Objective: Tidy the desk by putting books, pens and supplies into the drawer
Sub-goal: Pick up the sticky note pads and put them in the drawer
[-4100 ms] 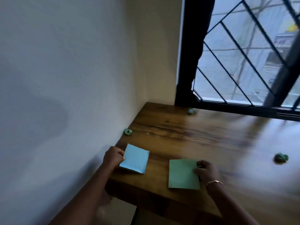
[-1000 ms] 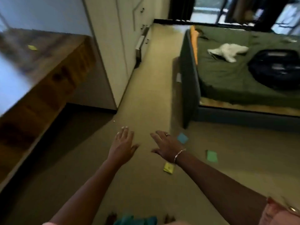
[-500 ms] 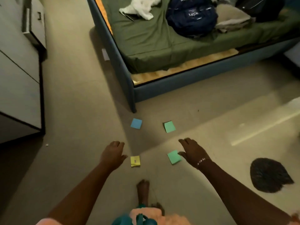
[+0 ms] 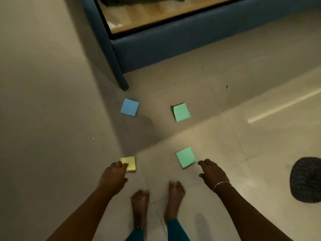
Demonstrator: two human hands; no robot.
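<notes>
Left hand (image 4: 112, 178) by yellow note (image 4: 130, 162), right hand (image 4: 212, 173) by green note (image 4: 185, 157)

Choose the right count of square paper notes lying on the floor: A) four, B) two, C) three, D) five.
A: a blue note, a far green note, a near green note and a yellow note lie on the floor.

A dark blue upholstered bed frame (image 4: 173, 40) fills the top, its round corner leg (image 4: 121, 80) standing on the pale tiled floor (image 4: 43, 101). Light wood (image 4: 147, 13) shows inside the frame. A dark round woven object (image 4: 305, 180) lies on the floor at the right edge.
</notes>
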